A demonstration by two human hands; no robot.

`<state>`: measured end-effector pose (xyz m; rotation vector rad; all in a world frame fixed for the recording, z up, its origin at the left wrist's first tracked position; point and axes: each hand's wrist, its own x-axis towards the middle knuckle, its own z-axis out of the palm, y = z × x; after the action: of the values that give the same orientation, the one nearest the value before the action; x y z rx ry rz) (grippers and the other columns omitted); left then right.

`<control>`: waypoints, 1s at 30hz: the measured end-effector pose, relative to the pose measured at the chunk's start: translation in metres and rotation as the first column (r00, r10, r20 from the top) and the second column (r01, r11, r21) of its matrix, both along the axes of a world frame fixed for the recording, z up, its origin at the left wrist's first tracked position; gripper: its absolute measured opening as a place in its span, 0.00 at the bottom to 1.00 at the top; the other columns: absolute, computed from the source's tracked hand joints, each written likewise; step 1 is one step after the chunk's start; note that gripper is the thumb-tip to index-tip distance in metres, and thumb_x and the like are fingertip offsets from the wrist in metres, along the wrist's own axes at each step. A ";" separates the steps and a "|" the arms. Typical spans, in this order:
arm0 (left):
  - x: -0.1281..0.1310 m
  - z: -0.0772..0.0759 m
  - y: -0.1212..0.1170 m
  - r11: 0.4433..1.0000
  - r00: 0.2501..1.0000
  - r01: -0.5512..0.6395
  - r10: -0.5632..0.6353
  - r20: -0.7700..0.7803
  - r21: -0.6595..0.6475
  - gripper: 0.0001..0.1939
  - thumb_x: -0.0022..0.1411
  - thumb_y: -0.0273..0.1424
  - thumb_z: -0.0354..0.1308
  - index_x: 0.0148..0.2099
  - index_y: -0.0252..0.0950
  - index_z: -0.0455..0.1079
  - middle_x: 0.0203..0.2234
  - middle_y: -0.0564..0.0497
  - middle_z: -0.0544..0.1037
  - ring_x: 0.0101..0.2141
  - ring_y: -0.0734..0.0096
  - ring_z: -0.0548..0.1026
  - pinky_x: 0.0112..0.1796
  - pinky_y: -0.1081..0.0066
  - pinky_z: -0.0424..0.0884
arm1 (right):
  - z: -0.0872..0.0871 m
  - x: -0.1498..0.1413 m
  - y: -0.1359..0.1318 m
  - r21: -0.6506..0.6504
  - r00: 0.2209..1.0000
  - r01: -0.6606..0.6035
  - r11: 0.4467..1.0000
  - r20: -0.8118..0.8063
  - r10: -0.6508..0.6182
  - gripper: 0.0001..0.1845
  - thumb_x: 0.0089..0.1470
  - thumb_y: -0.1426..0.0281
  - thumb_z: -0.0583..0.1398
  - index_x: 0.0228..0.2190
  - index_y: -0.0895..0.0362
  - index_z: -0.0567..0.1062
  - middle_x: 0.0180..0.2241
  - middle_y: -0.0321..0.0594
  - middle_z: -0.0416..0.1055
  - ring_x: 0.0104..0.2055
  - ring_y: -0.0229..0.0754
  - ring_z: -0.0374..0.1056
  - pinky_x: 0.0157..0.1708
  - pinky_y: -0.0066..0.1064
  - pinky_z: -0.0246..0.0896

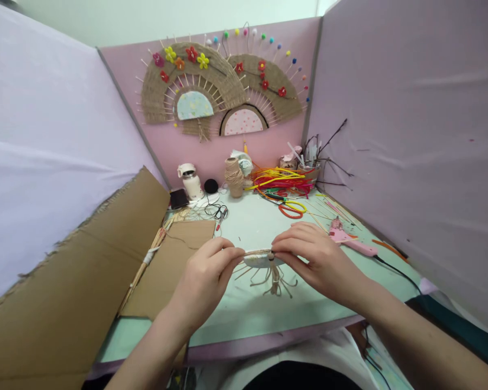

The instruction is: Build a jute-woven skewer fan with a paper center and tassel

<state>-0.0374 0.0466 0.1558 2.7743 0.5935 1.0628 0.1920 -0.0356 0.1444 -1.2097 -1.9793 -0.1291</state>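
Observation:
Above the front of the table, my left hand (211,271) and my right hand (313,260) hold a small craft fan between them. The craft fan (257,260) shows a pale patterned face and a twine-covered straight edge turned up toward me. My left thumb and fingers pinch the left end of that edge. At the right end, my right fingertips grip close to a brown bead-like knot (271,255). A frayed twine tassel (275,279) hangs below the knot, and thin sticks poke out at the lower left. Much of the fan's face is hidden by its tilt.
Cardboard (187,260) and bundled sticks (146,257) lie left. A pink glue gun (350,241) with a cord rests right. Scissors (291,208), pipe cleaners (280,179), a twine spool (234,179) and a white bottle (191,183) stand or lie behind. Two large fans (193,81) hang on the back panel.

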 end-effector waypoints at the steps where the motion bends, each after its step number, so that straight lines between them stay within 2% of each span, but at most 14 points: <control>1: 0.000 0.001 0.000 1.000 1.000 0.006 -0.006 0.001 -0.016 0.06 0.67 0.24 0.56 0.42 0.35 0.74 0.32 0.50 0.75 0.34 0.74 0.74 0.36 0.75 0.70 | 0.001 0.000 0.001 -0.014 1.000 -0.005 1.000 -0.007 0.005 0.05 0.63 0.73 0.58 0.36 0.56 0.75 0.36 0.39 0.77 0.39 0.42 0.69 0.43 0.38 0.60; 7: 0.000 0.004 0.002 0.999 1.000 0.000 0.000 -0.007 -0.045 0.06 0.67 0.24 0.56 0.40 0.35 0.74 0.32 0.51 0.76 0.34 0.74 0.74 0.36 0.76 0.69 | 0.003 -0.001 0.004 -0.063 0.999 -0.020 0.998 -0.038 0.018 0.07 0.64 0.73 0.57 0.35 0.56 0.75 0.35 0.40 0.76 0.39 0.43 0.69 0.41 0.36 0.63; 11: 0.000 0.003 0.003 0.999 1.000 0.001 -0.001 0.001 -0.044 0.06 0.67 0.24 0.56 0.40 0.35 0.75 0.33 0.51 0.76 0.34 0.75 0.74 0.36 0.76 0.69 | 0.003 0.000 0.003 -0.062 0.998 -0.058 0.996 -0.024 0.057 0.07 0.60 0.77 0.58 0.39 0.57 0.73 0.37 0.41 0.75 0.41 0.43 0.69 0.42 0.37 0.65; 16: 0.001 0.004 0.003 0.999 1.000 0.003 -0.004 -0.005 -0.046 0.06 0.67 0.24 0.56 0.41 0.35 0.74 0.33 0.51 0.76 0.34 0.75 0.74 0.36 0.77 0.69 | -0.002 -0.001 0.003 0.015 0.986 -0.004 1.000 0.167 0.002 0.20 0.55 0.81 0.58 0.49 0.57 0.71 0.46 0.47 0.73 0.44 0.48 0.70 0.43 0.41 0.67; 18: 0.002 0.005 0.003 0.999 1.000 0.004 -0.004 -0.007 -0.042 0.06 0.67 0.24 0.56 0.41 0.35 0.75 0.33 0.51 0.76 0.34 0.75 0.74 0.36 0.76 0.69 | -0.006 -0.004 0.005 0.082 0.966 0.016 0.997 0.255 -0.037 0.20 0.57 0.80 0.57 0.50 0.54 0.72 0.49 0.50 0.71 0.45 0.50 0.69 0.42 0.42 0.68; 20: 0.003 0.006 0.003 0.999 1.000 0.006 -0.006 -0.008 -0.033 0.06 0.67 0.24 0.56 0.40 0.35 0.75 0.32 0.51 0.76 0.34 0.75 0.74 0.36 0.76 0.69 | -0.008 -0.007 0.007 0.131 0.958 0.024 0.991 0.282 -0.060 0.15 0.60 0.77 0.56 0.47 0.55 0.74 0.49 0.51 0.71 0.45 0.50 0.70 0.41 0.42 0.68; 24: 0.004 0.007 0.006 1.000 1.000 0.009 -0.009 -0.008 -0.018 0.06 0.66 0.23 0.57 0.40 0.34 0.75 0.32 0.51 0.76 0.33 0.74 0.75 0.36 0.76 0.70 | -0.006 -0.012 0.009 0.132 0.994 -0.005 0.991 0.110 -0.009 0.07 0.63 0.74 0.56 0.39 0.59 0.75 0.43 0.50 0.74 0.43 0.46 0.70 0.40 0.36 0.68; 27: 0.005 0.007 0.008 1.000 1.000 0.003 -0.004 -0.012 -0.022 0.06 0.66 0.23 0.57 0.40 0.35 0.75 0.33 0.51 0.76 0.33 0.74 0.75 0.35 0.76 0.70 | -0.001 -0.013 0.009 0.023 0.999 0.018 1.000 -0.041 -0.017 0.07 0.64 0.70 0.55 0.36 0.58 0.73 0.35 0.44 0.75 0.38 0.43 0.70 0.38 0.33 0.65; 30: 0.006 0.007 0.009 0.999 1.000 -0.011 0.011 -0.023 -0.030 0.06 0.66 0.24 0.57 0.40 0.36 0.75 0.34 0.50 0.77 0.34 0.73 0.76 0.34 0.75 0.70 | 0.002 -0.012 0.011 -0.073 0.993 0.056 0.996 -0.099 -0.063 0.07 0.65 0.69 0.56 0.36 0.57 0.73 0.32 0.40 0.75 0.34 0.41 0.70 0.34 0.30 0.62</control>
<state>-0.0316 0.0555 0.1632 2.7641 0.6227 1.0176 0.1802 -0.0246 0.1466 -1.2955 -1.8737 -0.0278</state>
